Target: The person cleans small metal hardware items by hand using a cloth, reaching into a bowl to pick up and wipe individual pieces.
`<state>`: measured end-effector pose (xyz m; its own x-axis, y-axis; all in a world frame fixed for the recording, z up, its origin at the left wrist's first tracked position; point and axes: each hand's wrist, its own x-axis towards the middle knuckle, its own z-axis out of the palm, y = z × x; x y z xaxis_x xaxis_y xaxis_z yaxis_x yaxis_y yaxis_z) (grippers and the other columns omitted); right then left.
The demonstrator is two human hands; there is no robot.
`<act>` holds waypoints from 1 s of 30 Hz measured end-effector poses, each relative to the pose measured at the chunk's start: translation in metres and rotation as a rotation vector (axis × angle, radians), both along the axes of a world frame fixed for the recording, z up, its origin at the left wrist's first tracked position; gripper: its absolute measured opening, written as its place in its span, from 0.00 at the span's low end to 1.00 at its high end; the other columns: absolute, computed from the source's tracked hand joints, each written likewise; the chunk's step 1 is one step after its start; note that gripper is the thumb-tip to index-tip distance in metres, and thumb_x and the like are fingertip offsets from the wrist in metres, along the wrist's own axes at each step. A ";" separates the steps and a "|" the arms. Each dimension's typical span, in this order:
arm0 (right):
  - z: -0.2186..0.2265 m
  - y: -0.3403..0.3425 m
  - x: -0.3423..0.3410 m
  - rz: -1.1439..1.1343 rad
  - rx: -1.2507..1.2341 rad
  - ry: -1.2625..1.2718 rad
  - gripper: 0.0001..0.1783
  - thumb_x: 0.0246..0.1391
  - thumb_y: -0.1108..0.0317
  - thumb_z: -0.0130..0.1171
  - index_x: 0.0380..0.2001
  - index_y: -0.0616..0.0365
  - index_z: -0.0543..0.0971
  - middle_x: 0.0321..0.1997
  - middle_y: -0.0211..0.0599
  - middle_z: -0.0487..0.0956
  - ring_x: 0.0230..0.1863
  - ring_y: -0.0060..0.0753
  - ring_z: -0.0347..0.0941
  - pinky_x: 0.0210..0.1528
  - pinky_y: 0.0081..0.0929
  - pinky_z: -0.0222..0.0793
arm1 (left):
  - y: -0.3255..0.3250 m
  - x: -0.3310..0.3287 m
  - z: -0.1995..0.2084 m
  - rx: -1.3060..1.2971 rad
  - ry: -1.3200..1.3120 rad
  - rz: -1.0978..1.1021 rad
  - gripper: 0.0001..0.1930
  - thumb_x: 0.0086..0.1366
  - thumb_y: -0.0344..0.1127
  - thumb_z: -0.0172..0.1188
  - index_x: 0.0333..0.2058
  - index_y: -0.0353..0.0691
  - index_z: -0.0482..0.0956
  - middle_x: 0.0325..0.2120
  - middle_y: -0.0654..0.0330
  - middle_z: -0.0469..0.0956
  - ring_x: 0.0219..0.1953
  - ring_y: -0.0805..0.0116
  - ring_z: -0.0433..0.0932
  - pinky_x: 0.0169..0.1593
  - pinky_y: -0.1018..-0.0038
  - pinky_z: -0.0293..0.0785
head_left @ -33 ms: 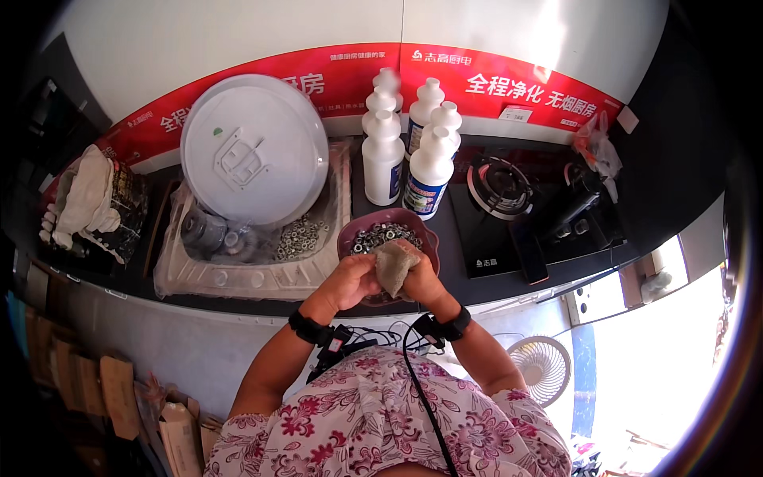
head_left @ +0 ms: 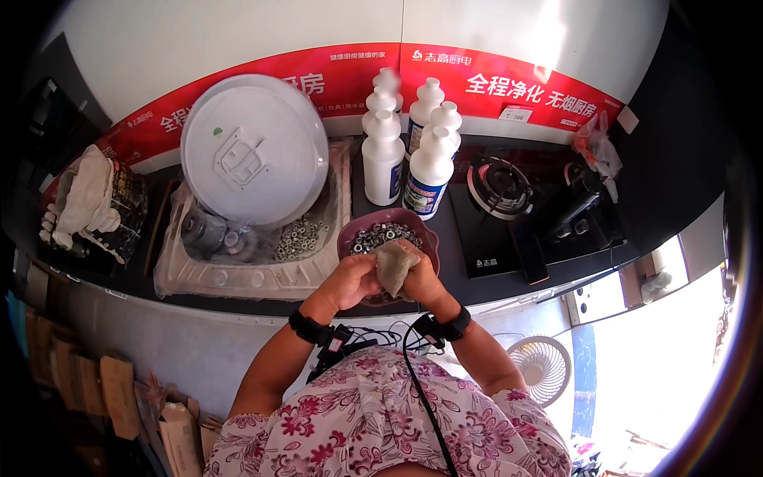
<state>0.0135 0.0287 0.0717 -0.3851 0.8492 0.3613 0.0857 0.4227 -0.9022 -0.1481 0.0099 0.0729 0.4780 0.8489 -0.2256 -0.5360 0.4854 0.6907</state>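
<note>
The grey-tan cloth (head_left: 393, 269) is held up between the two hands, over the near part of a dark red bowl (head_left: 347, 237). It looks light, soft and limp, with a rough, matte face that should not slip and is unlikely to break; whether anything is wrapped inside cannot be told. Its side edges seem the best places to take hold, as the middle would probably sag or fold. Its long axis runs roughly away from the body, the narrower end pointing back toward the wearer and the broader end toward the bowl's far side. The left hand (head_left: 355, 280) pinches its left edge, and the right hand (head_left: 424, 280) closes on its right; the fingertips underneath are hidden. Metal nuts (head_left: 381, 234) fill the bowl; beyond stand white bottles (head_left: 384, 163), with a plastic-wrapped sink (head_left: 250, 280) to the left and a black gas hob (head_left: 485, 238) to the right.
</note>
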 end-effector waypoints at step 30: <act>0.005 -0.002 -0.001 -0.095 0.089 -0.090 0.20 0.32 0.72 0.63 0.33 0.59 0.71 0.33 0.36 0.72 0.35 0.35 0.71 0.38 0.24 0.66 | 0.000 0.007 0.003 0.035 0.098 0.039 0.11 0.62 0.40 0.44 0.33 0.42 0.72 0.21 0.69 0.69 0.18 0.81 0.63 0.21 0.84 0.60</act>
